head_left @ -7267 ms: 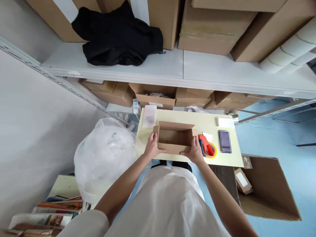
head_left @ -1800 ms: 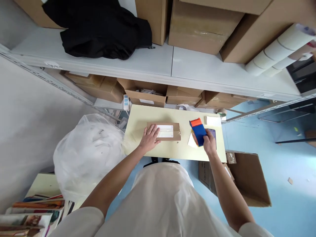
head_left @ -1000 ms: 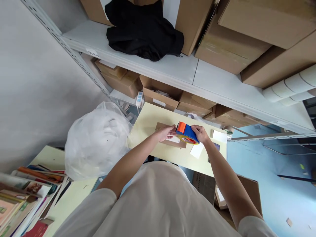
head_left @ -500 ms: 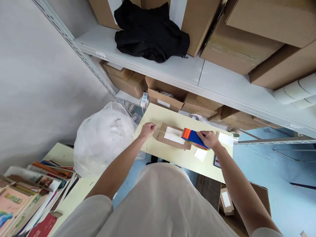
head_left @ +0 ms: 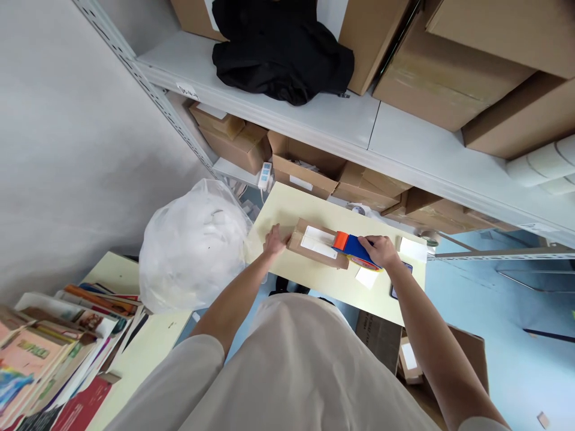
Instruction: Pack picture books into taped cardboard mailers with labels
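Note:
On the pale yellow table (head_left: 269, 209) lies a small cardboard box (head_left: 296, 236) with a white label (head_left: 318, 242) on top. My left hand (head_left: 273, 241) is at the box's left end, fingers apart and seeming to touch it. In my right hand (head_left: 381, 250) is a blue and orange tape dispenser (head_left: 357, 248), closed in my grip. Its orange end rests at the right part of the box top, over the label's edge. Whether tape is stuck down there, I cannot tell.
A white paper (head_left: 367, 277) and a phone (head_left: 395, 291) lie near my right forearm. Left of the table stands a big stuffed plastic bag (head_left: 193, 245). Behind runs a metal shelf (head_left: 332, 123) with cartons and black clothing (head_left: 287, 54). Books (head_left: 49, 359) are piled at lower left.
My left hand has gone from a closed fist beside the box to fingers apart at its left end. The dispenser stays at the box's right part in my right hand.

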The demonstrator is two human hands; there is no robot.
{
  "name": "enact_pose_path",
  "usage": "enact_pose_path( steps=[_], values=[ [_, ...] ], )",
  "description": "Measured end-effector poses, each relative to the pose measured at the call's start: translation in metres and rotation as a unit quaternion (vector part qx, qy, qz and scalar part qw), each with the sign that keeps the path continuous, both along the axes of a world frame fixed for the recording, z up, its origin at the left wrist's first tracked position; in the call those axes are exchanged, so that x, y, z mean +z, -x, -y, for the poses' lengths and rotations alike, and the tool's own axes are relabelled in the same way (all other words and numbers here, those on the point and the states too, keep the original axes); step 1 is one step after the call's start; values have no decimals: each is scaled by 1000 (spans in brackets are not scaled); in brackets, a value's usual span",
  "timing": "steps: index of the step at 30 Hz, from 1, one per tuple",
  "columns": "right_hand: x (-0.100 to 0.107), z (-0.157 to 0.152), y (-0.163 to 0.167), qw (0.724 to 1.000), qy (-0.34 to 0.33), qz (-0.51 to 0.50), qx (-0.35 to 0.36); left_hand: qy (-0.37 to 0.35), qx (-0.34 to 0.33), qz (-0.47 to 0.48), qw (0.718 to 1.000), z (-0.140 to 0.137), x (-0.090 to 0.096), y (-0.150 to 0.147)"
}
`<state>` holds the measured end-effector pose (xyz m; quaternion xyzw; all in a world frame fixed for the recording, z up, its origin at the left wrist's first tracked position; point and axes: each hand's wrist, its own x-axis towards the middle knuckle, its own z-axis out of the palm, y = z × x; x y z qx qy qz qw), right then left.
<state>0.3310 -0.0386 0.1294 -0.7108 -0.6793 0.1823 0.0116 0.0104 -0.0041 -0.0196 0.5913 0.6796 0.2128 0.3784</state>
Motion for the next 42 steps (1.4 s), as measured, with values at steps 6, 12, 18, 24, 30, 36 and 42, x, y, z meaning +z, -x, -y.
enact_pose_path(
  steps=[6,12,18,24,30,36,42],
  values=[
    [0,3,0,1000,-5,-6,9,-115,-108,-30,987,8,25,14],
    [0,5,1,1000,-5,-25,14,-218,-406,-176,870,-14,73,-30],
    [6,5,2,999,21,-25,22,-174,-405,-244,864,-16,64,-46],
    [-3,23,-58,996,85,-12,14,-148,-416,-292,848,-18,66,-48],
    [-46,37,-88,993,122,-8,-7,-125,-407,-338,839,-13,72,-56],
    [-69,28,-79,992,122,-43,-10,-126,-525,-310,783,15,76,-126],
    [-78,38,-94,990,106,-98,5,-174,-570,-287,750,27,73,-167]
  ],
)
